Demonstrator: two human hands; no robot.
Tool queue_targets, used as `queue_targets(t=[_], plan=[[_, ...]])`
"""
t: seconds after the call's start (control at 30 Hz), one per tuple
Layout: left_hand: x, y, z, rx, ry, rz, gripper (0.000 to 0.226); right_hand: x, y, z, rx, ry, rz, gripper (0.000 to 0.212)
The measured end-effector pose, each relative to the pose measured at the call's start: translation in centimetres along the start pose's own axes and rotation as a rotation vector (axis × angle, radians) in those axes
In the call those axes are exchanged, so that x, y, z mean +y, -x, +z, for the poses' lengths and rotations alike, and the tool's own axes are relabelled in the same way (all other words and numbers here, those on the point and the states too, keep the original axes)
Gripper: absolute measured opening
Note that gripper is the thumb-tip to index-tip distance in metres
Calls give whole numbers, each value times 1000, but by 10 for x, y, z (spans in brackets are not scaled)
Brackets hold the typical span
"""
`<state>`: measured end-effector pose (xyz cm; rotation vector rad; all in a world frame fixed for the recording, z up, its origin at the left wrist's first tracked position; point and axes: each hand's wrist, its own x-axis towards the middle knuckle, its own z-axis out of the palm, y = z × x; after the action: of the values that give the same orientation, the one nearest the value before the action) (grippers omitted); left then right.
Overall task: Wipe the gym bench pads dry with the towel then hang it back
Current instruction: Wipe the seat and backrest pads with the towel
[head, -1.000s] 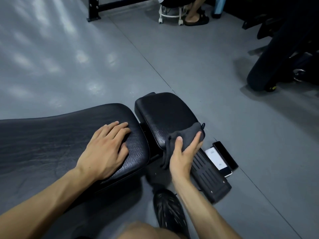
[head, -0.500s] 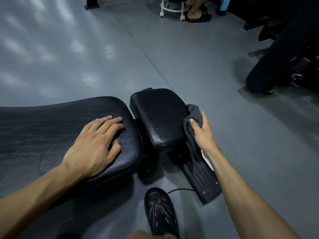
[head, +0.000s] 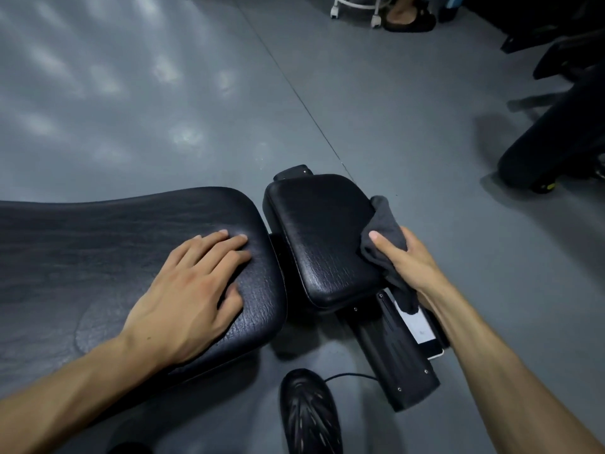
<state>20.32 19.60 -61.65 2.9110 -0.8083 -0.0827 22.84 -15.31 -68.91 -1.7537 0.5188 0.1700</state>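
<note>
Wiping is underway on the small seat pad (head: 322, 239): your right hand (head: 411, 260) pinches the grey towel (head: 384, 235) against the pad's right edge, thumb on top and cloth bunched beneath. Your left hand (head: 193, 290) lies flat, fingers straight, on the long back pad (head: 98, 244), holding nothing. The seat pad's unwiped top lies immediately left of your towel grip, its long axis running near to far. The right hand is the nearer one, so the next stroke probably sweeps leftward across that top.
</note>
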Motion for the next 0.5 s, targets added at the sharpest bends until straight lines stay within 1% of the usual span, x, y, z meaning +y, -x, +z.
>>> queue_targets(t=[0.03, 0.07, 0.13, 0.2, 0.27, 0.33, 0.43, 0.5], plan=[[0, 0, 0, -3, -3, 5, 49, -1, -1, -2, 14, 16, 27, 34], [1, -1, 1, -4, -6, 10, 49, -5, -5, -3, 14, 54, 49, 33], [0, -1, 1, -8, -9, 12, 48, -22, -24, -3, -43, 137, 103, 29], [0, -1, 0, -8, -7, 8, 48, -45, -52, 4, -83, 186, 129, 35], [2, -1, -1, -7, -12, 1, 47, -71, -71, 18, -86, 256, 87, 37], [2, -1, -1, -12, -15, 2, 47, -82, -81, 30, -66, 303, 31, 38], [1, -2, 0, -19, -12, -3, 46, -58, -66, 22, -16, 337, -42, 34], [2, -1, -1, -18, -7, -17, 46, -35, -43, 11, 34, 369, -54, 33]])
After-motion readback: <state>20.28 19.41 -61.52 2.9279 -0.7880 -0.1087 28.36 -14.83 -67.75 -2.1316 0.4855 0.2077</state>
